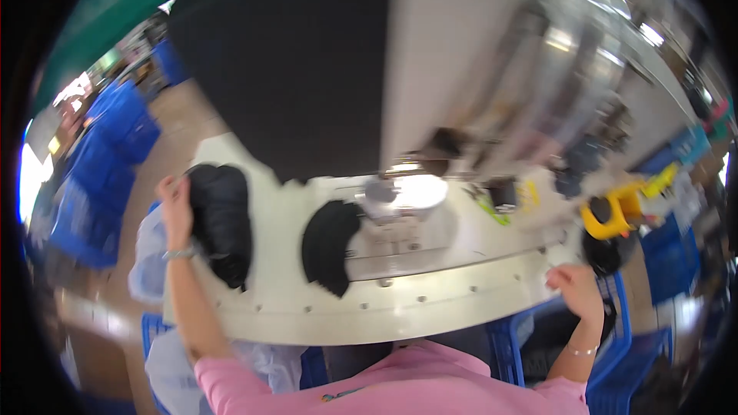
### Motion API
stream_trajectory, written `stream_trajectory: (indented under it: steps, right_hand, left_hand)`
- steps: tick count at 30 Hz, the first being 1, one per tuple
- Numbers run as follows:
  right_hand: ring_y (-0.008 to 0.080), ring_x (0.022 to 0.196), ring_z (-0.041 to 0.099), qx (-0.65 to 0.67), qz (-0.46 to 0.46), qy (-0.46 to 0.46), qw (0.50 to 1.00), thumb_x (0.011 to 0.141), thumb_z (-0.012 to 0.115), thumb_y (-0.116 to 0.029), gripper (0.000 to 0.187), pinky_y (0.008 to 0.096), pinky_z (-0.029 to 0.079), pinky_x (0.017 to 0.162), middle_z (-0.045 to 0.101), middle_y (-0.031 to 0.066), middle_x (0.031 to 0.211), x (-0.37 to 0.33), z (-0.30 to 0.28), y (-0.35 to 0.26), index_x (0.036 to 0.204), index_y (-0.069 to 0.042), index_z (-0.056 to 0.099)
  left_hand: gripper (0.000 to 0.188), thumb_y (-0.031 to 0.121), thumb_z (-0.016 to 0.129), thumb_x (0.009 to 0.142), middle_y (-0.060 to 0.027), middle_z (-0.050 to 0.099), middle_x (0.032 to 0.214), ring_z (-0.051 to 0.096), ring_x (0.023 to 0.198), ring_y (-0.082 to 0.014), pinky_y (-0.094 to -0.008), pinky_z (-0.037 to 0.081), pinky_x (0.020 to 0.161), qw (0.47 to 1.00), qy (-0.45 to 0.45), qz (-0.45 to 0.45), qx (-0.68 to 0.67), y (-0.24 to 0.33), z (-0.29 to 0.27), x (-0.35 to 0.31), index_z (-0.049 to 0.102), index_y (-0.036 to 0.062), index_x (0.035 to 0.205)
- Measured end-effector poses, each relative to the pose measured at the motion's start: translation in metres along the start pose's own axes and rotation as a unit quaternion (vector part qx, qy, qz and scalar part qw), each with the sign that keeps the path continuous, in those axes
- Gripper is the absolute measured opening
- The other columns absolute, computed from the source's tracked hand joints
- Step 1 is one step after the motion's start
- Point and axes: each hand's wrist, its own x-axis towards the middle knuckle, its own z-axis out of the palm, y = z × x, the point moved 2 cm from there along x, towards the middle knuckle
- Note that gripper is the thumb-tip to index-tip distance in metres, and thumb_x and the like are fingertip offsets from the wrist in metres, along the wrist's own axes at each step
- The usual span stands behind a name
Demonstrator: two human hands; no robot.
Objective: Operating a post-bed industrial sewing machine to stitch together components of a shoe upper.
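Observation:
A long bundle of black, padded-looking pieces (221, 223) lies at the left end of the white sewing table (277, 315). Beside its outer edge is my left hand (176, 207), fingers loosely bent and apart, its fingertips near or touching the bundle. A curved stack of black fabric pieces (329, 246) rests left of the metal sewing bed (396, 242). Over the table's right front edge hovers my right hand (576, 290), its fingers curled together. Blur hides whether anything small is in them. Below that hand, dark material (550, 334) shows near a blue basket.
A large black panel (300, 69) and the blurred machine body rise beyond the sewing bed. To the right sits a yellow holder (613, 211) with a black object. Blue crates (104, 177) stand at the left. A blue basket (615, 346) is at my right.

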Motion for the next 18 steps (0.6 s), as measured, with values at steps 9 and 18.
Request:
stream_trajectory:
  steps: [9,18]
  right_hand:
    - [0.0438,0.122,0.047,-0.213,0.218,0.444,0.843,0.078,0.068,-0.021,0.063,0.0475,0.041,0.102,0.048,0.0269,0.134,0.023,-0.087,0.174,0.136,-0.004,0.049]
    - [0.0449,0.084,0.066,-0.335,0.221,0.372,0.837,0.089,0.053,-0.011,0.017,0.0517,0.054,0.075,0.067,0.0252,0.086,0.016,-0.082,0.119,0.091,0.001,0.065]
  left_hand:
    - [0.038,0.020,0.046,0.103,-0.0133,0.054,0.139,0.048,0.129,-0.0283,-0.0365,0.035,0.109,0.983,0.009,0.167,0.076,0.047,-0.013,-0.023,0.052,0.0021,0.136]
    - [0.033,0.003,0.059,0.090,-0.0167,0.057,0.129,0.053,0.122,-0.0312,-0.0366,0.039,0.104,0.945,-0.177,0.273,0.038,0.149,-0.006,-0.099,0.059,0.0010,0.124]
